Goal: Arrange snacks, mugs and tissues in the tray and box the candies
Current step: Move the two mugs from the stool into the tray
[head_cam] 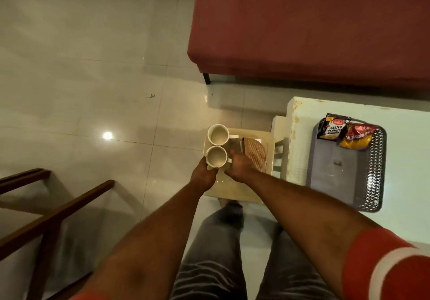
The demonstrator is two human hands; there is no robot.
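Two white mugs stand on a low beige plastic stool (235, 188). My left hand (204, 175) grips the side of the near mug (216, 156). My right hand (239, 165) is at that mug's handle, fingers curled on it. The far mug (218, 133) stands free just beyond. A brown woven-pattern box (256, 154) lies on the stool to the right of the mugs. On the white table (404, 195) at right sits a grey tray (342, 178) with a perforated rim. A black salted peanut packet (332, 127) and a red-yellow snack packet (356, 136) lie at its far end.
A maroon sofa (302, 24) fills the upper right. Wooden chair frames (46, 209) stand at lower left on the glossy tiled floor (93, 78). My grey-trousered legs (209, 264) are below the stool.
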